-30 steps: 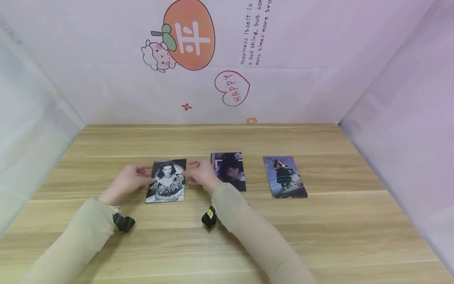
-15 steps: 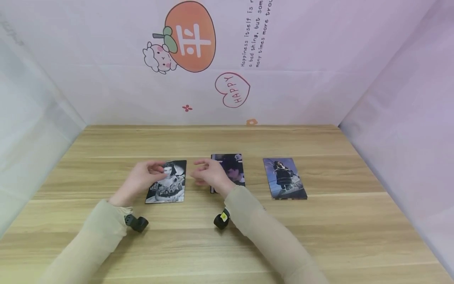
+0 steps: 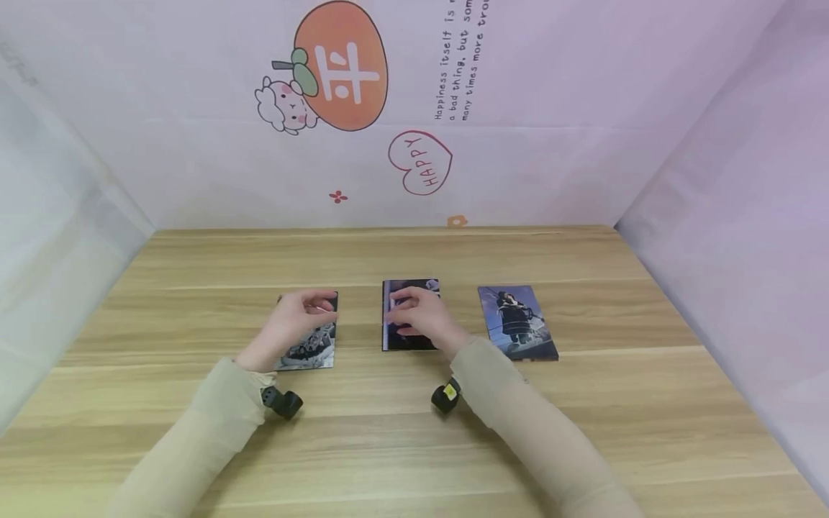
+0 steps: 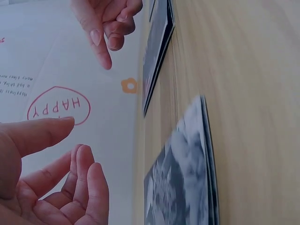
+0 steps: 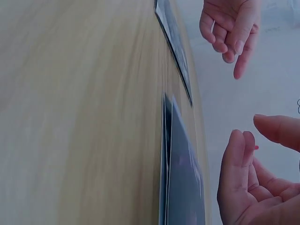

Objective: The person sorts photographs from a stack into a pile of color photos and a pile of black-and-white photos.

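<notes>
- Now both hands have moved rightward along the bench (image 3: pixel 363 446): a second ago they flanked the black-and-white photo (image 3: pixel 316 349), and they no longer touch its sides. That suggests this photo has been let go, its place on the bench being unchanged.
- The left hand (image 3: pixel 294 324) hangs over the black-and-white photo, hiding its upper part from the head camera; the left wrist view shows clear air between fingers and photo. Thumb and fingers stand a little apart — holding nothing.
- The right hand (image 3: pixel 424 316) hovers above the purple-toned photo (image 3: pixel 404 343), not touching it, thumb and fingertips likewise parted by a modest gap, with nothing between them.
- The black-and-white photo lies flat towards the bench's left edge, the purple-toned one about midway along the far edge but short of it, and the ship-rail photo (image 3: pixel 517 324) nearest the far right corner — well apart from either hand.
</notes>
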